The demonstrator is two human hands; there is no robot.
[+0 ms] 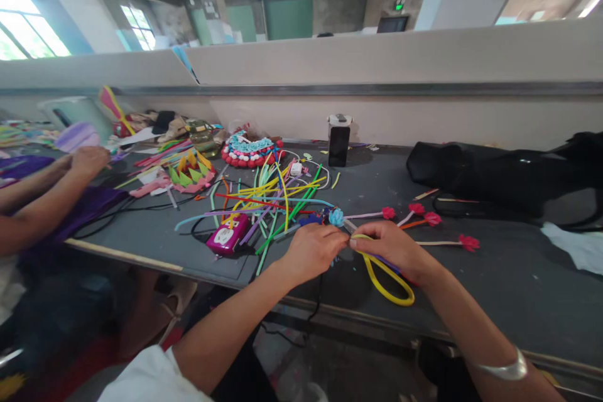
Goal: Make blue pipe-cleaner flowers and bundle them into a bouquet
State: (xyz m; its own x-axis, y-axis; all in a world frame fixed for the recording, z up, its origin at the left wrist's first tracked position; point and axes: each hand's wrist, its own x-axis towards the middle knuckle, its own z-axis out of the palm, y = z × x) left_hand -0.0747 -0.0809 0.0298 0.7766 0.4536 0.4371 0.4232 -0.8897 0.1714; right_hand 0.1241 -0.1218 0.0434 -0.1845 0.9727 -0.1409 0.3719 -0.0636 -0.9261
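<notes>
Above the table point(504, 295), the right hand point(393, 245) is pinching a yellow loop point(398, 302), probably light and springy, by its upper end, the sensible hold, while the left hand point(315, 250) is curling alongside, its grip too hidden to tell.

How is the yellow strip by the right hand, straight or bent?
Bent. The yellow strip runs from the right hand's fingertips and curves round into a loop in front of the palm.

yellow loop point(398, 302): matt, soft-looking | magenta box point(229, 235): glossy plastic | tabletop point(522, 292): smooth, matt | bracelet point(509, 369): shiny metal
</notes>
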